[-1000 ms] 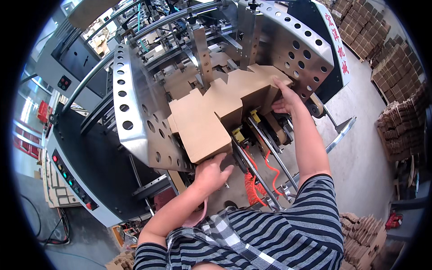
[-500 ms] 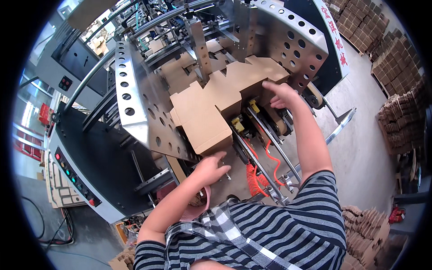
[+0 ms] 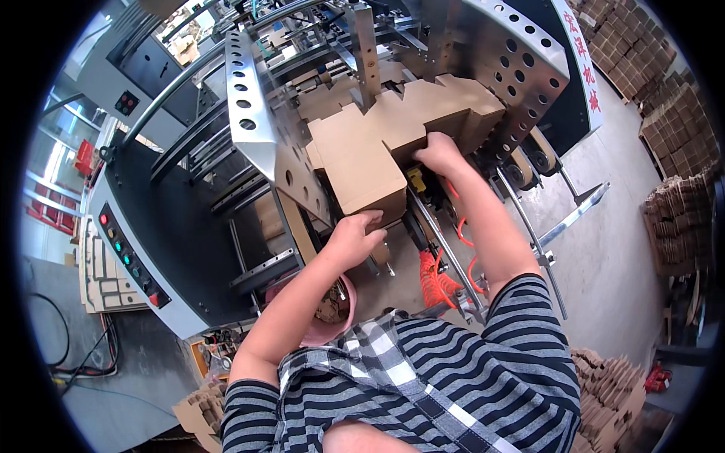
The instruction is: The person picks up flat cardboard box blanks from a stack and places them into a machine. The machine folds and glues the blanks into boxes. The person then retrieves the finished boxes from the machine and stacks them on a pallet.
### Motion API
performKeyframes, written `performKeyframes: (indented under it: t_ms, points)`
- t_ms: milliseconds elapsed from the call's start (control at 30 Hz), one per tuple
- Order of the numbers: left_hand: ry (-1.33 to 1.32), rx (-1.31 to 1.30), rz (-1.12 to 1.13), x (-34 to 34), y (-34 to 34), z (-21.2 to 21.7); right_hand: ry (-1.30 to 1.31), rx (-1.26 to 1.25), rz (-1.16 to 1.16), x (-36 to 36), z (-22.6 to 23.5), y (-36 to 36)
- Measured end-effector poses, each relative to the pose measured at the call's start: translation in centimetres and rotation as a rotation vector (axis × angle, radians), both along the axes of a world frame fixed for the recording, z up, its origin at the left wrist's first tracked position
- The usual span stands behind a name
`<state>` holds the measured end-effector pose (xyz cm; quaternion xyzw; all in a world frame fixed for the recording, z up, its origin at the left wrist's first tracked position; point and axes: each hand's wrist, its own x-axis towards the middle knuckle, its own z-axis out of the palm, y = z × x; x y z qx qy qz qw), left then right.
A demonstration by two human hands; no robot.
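A thick stack of flat brown die-cut cardboard blanks [image 3: 359, 162] lies between two perforated metal guide plates of a machine. My left hand [image 3: 356, 238] rests at the near end of the stack, fingers against its front face and thumb held apart. My right hand [image 3: 442, 155] is at the stack's notched near side, right of the projecting panel. Its fingers are curled in against the edges of the blanks, and their tips are partly hidden.
Perforated metal plates [image 3: 257, 128] flank the stack. Beneath it run metal rods [image 3: 449, 257] and a coiled orange air hose [image 3: 434, 279]. A pink basin [image 3: 332, 328] sits below my left forearm. A button panel [image 3: 124, 253] is at left; bundled cardboard [image 3: 680, 219] stands at right.
My right hand has moved left along the stack into the notch, and its outstretched fingers have curled. My left hand stays at the front face. The whole view has shifted slightly.
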<state>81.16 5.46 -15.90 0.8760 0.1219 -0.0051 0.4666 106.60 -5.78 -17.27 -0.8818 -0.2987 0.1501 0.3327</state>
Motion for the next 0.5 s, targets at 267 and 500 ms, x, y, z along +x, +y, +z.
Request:
performKeyframes:
  t_ms: [267,500]
  points:
    - [0.191,0.131,-0.173,-3.7,0.9,1.0,-0.003,-0.001,0.115,-8.4,2.9,-4.7]
    - [-0.013,0.075,0.095,-1.7,0.7,1.2,0.000,-0.013,0.250,-9.2,2.6,-1.5]
